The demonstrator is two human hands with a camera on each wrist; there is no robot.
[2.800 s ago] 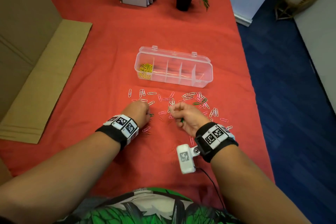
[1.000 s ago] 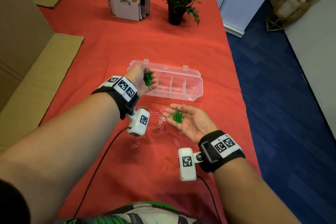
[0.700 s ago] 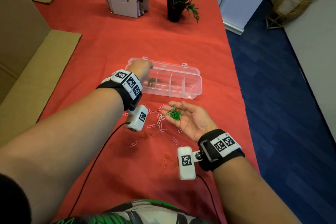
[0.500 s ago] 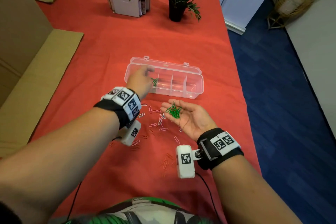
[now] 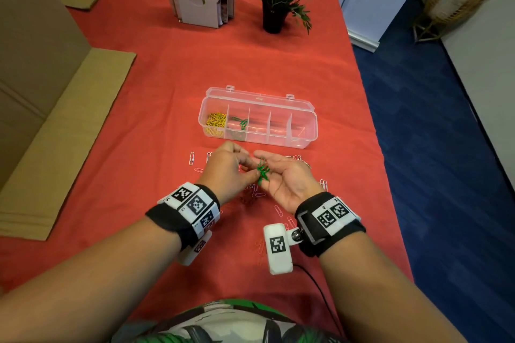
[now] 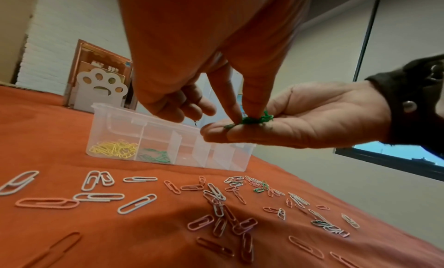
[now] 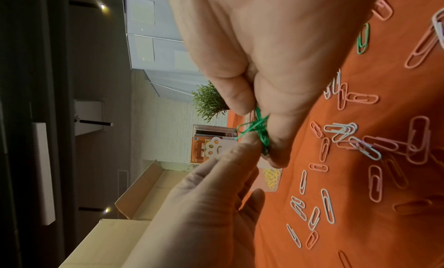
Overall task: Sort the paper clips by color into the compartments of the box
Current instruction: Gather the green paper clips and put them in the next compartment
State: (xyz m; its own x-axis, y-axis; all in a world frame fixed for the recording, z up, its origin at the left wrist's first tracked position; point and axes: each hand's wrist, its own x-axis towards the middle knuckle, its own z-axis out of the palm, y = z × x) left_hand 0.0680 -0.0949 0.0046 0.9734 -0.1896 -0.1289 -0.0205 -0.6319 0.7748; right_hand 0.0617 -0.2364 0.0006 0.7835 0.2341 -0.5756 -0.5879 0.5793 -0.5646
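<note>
Left hand: your left hand comes down from above, thumb and forefinger pinching the bunch of green wire paper clips, the other fingers loosely curled.
Right hand: your right hand lies palm-up with relaxed fingers, carrying that bunch on its fingers like a tray, probably so the left can lift it in one go.
Green bunch: held above the bench just in front of the box; the clips cross one another, so the bunch has no single long axis.
Box: the clear plastic five-compartment box lies with its long side across your view, lid open towards the far side.
Sorted so far: yellow clips in the leftmost compartment, green clips in the next; the other three look empty.
Still loose: pink and white clips scattered flat on the red-covered bench, pointing every way, with a stray green clip among them.
</note>
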